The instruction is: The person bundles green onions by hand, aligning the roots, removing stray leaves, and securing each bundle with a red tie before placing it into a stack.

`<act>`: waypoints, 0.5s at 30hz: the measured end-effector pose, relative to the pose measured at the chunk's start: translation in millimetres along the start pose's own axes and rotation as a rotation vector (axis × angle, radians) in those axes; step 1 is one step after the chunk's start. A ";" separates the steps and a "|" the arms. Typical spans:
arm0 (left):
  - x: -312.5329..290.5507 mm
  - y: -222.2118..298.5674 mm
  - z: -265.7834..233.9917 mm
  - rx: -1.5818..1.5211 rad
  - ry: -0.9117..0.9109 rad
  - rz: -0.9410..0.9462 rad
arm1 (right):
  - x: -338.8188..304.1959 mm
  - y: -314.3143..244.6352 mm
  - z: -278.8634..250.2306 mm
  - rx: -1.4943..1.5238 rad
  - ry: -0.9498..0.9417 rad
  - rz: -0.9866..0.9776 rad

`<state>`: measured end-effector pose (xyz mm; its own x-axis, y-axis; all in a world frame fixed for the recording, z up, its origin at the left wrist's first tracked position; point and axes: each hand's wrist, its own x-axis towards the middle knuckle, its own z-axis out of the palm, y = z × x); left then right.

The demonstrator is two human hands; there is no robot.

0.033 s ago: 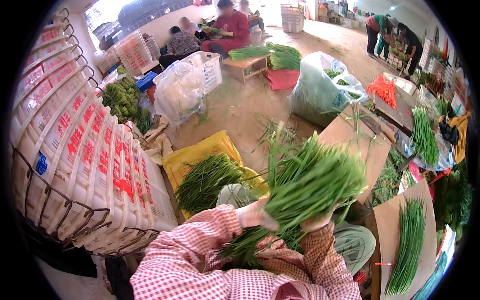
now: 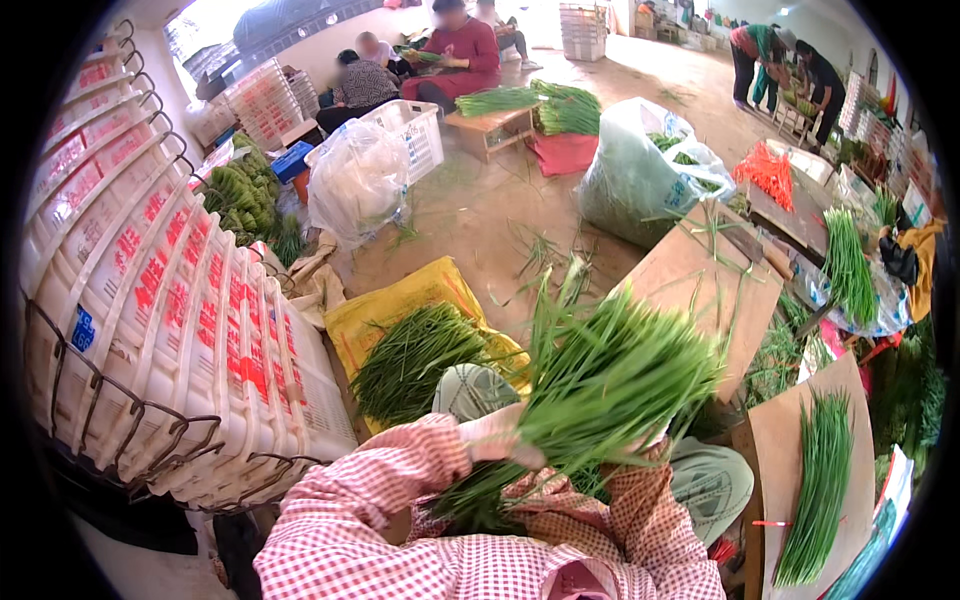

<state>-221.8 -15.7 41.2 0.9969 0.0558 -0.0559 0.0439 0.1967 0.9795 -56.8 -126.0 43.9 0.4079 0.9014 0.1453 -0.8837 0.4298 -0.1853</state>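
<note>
Both raised, left hand (image 2: 505,438), right hand (image 2: 650,440), gripping chive bundle (image 2: 600,385)

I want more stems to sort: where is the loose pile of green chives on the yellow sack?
In the head view the chive pile lies on the yellow sack, left of centre, between the white crates and the held bundle.

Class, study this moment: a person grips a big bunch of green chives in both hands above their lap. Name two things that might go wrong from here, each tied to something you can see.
1. The bunch of chives fans wide at its tips while the left hand and right hand grip only near its base, so outer stalks may slip out and fall.
2. Loose stalks already litter the floor; dropped ones could get dirty instead of landing on the chive pile on the yellow sack.
</note>
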 end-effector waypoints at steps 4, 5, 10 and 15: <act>-43.1 -50.6 6.0 -0.090 0.129 -0.164 | -8.5 -15.5 -68.1 -0.023 0.088 0.023; -44.8 -52.0 12.2 0.222 0.138 -0.063 | -12.1 -29.3 -79.6 -0.055 0.130 -0.013; -37.9 -48.8 16.4 0.217 -0.013 -0.229 | 8.1 -55.8 -116.7 -0.453 0.552 -0.154; -51.1 -63.6 30.9 0.123 0.163 -0.301 | 22.1 -76.5 -143.1 -0.676 0.827 -0.011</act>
<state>-273.5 -61.4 -12.3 0.9148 0.1709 -0.3658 0.3513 0.1100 0.9298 52.6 -131.4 -77.8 0.6683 0.5444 -0.5070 -0.6718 0.1490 -0.7255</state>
